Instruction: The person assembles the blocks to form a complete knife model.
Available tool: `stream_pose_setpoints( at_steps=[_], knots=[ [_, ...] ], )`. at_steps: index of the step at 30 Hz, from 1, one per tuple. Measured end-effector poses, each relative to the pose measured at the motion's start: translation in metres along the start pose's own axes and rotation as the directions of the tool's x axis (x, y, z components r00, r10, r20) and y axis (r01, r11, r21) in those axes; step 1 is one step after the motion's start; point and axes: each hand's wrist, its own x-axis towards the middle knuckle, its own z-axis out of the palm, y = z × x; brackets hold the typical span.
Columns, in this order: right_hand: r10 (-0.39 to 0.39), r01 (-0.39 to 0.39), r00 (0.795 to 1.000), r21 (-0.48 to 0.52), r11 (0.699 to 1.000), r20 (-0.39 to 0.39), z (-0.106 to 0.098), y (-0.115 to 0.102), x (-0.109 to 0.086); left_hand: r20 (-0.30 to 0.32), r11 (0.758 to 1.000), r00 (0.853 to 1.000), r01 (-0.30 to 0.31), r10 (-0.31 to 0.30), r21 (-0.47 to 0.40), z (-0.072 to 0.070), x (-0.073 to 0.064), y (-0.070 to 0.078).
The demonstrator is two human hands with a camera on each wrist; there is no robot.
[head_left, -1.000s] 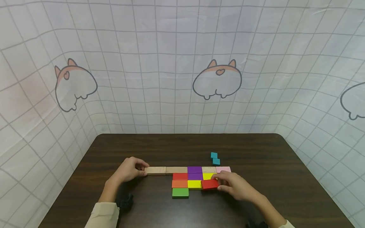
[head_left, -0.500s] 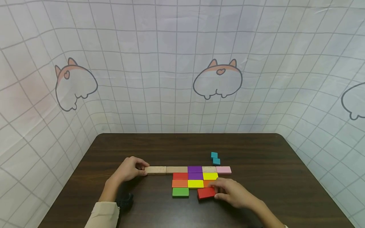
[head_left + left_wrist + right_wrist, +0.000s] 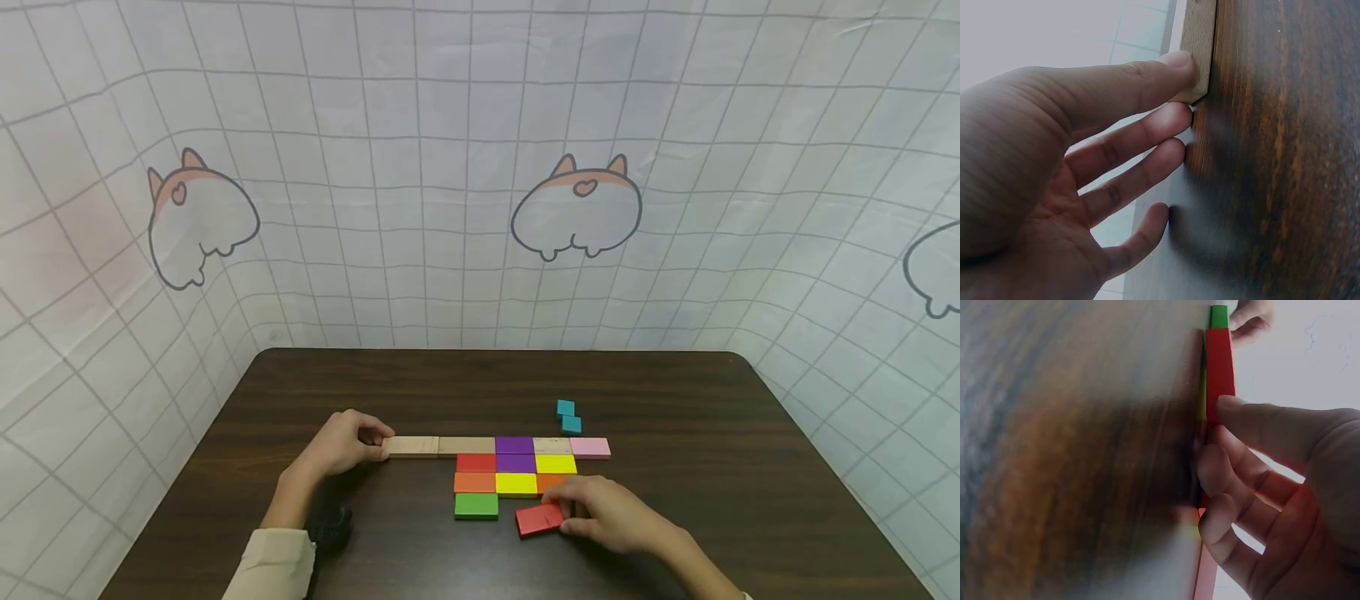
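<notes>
My right hand [image 3: 611, 512] pinches one end of a flat red block [image 3: 539, 520], thumb on its near side in the right wrist view. This block sits tilted in front of the yellow block [image 3: 516, 483] and an orange block [image 3: 551, 482] that my fingers partly cover. At the left, my left hand [image 3: 345, 446] holds the end of a bare wooden block [image 3: 410, 447] between thumb and index finger. In the left wrist view the thumb presses that wooden block's [image 3: 1197, 50] side, and the other fingertips rest by the tabletop. A green block [image 3: 476, 506] lies left of the red one.
The back row continues with a second wooden block [image 3: 467, 447], a purple block [image 3: 514, 445] and a pink block [image 3: 590, 448]. Two small teal pieces [image 3: 567, 418] lie behind it. The dark table [image 3: 375, 375] ends at a white grid-patterned curtain [image 3: 427, 250].
My right hand has drawn the red block toward me and slightly left, off the yellow and orange blocks' row to the table's nearer part. The left hand has stayed in place.
</notes>
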Motion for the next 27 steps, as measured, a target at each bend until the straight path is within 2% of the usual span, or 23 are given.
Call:
stream_pose_setpoints(
  at_steps=[14, 21, 27],
  knots=[
    [-0.01, 0.012, 1.0, 0.143, 0.99, -0.015, 0.0, 0.0, 0.003, 0.007, 1.0, 1.0, 0.0, 0.0, -0.01, 0.0, 0.0, -0.001],
    [0.008, -0.006, 1.0, 0.136, 0.991, -0.015, 0.002, -0.003, 0.01, 0.004, 1.0, 1.0, -0.005, 0.005, -0.004, 0.0, 0.0, -0.002],
    [0.025, -0.021, 0.999, 0.084, 0.996, -0.041, 0.003, -0.005, 0.015, 0.001, 1.0, 1.0, -0.009, 0.009, -0.008, 0.0, 0.001, -0.002]
  ],
)
